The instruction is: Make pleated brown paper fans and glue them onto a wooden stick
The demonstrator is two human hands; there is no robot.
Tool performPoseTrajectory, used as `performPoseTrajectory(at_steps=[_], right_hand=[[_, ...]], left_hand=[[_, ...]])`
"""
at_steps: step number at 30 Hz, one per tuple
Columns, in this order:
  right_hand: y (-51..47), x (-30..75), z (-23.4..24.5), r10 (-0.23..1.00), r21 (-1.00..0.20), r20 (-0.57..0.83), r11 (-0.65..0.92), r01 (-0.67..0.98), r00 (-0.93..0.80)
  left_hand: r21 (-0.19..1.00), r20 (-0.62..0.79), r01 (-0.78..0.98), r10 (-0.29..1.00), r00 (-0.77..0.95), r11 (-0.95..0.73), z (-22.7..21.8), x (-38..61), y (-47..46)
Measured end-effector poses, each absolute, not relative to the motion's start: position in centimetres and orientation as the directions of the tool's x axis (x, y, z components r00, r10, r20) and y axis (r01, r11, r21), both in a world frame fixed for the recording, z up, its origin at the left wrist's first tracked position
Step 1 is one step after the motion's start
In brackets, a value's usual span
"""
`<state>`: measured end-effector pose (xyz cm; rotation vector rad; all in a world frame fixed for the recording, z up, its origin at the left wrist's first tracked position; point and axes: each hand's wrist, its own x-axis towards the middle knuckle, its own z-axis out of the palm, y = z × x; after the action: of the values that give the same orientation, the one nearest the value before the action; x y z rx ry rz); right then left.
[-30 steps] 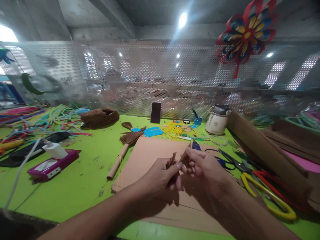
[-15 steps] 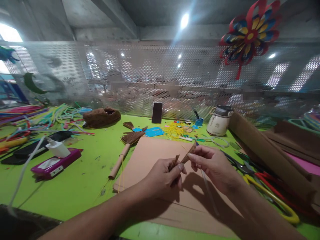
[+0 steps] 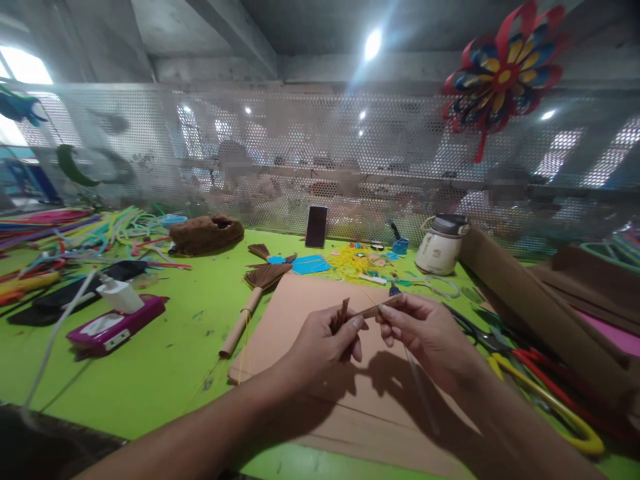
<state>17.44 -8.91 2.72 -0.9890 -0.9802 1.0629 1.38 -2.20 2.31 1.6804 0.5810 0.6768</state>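
Note:
A narrow folded strip of brown paper (image 3: 371,311) stretches between my two hands, above a stack of tan paper sheets (image 3: 295,307). My left hand (image 3: 333,337) pinches one end, and a short brown tip sticks up past its fingers. The other end is pinched between the thumb and fingers of my right hand (image 3: 417,327). Left of the stack lies a small paper broom (image 3: 243,323) with a rolled handle and a pleated brown fan. A clear stick (image 3: 420,383) rests on the sheets beneath my right hand.
Scissors with yellow handles (image 3: 550,407) lie at the right, beside folded brown sheets (image 3: 545,320). A white jar (image 3: 440,247), a phone (image 3: 317,227) and yellow shreds (image 3: 355,261) stand or lie at the back. A purple power strip (image 3: 117,327) is at the left.
The brown paper strip has turned from slanting upward to nearly level between my hands. My right hand has tilted with it, and the view has shifted slightly.

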Motion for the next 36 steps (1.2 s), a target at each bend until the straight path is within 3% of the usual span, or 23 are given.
performPoseTrajectory(at_steps=[4, 12, 17, 24, 30, 36], right_hand=[[-9.0, 17.4, 2.7, 0.97, -0.951, 0.141, 0.188, -0.245, 0.198], [-9.2, 16.9, 2.7, 0.981, -0.925, 0.126, 0.17, -0.34, 0.149], [-9.2, 15.9, 2.5, 0.962, -0.947, 0.14, 0.2, -0.25, 0.236], [-9.0, 16.2, 2.0, 0.94, -0.957, 0.125, 0.199, -0.212, 0.319], [-8.9, 16.3, 1.9, 0.956, -0.95, 0.084, 0.162, -0.268, 0.281], [-8.9, 15.6, 2.0, 0.931, -0.984, 0.145, 0.17, -0.046, 0.335]], left_hand=[[0.964, 0.18, 0.018, 0.698, 0.693, -0.267, 2.0, 1.3, -2.0], [0.969, 0.204, -0.04, 0.7, 0.684, -0.243, 1.4, 1.3, -2.0], [0.972, 0.199, -0.059, 0.665, 0.72, -0.227, 1.7, 1.4, -2.1], [0.98, 0.129, -0.002, 0.631, 0.765, -0.198, 2.0, 1.3, -2.4], [0.98, 0.097, 0.035, 0.625, 0.774, -0.195, 2.0, 1.3, -2.7], [0.986, 0.095, 0.011, 0.624, 0.776, -0.164, 1.1, 1.5, -2.7]])
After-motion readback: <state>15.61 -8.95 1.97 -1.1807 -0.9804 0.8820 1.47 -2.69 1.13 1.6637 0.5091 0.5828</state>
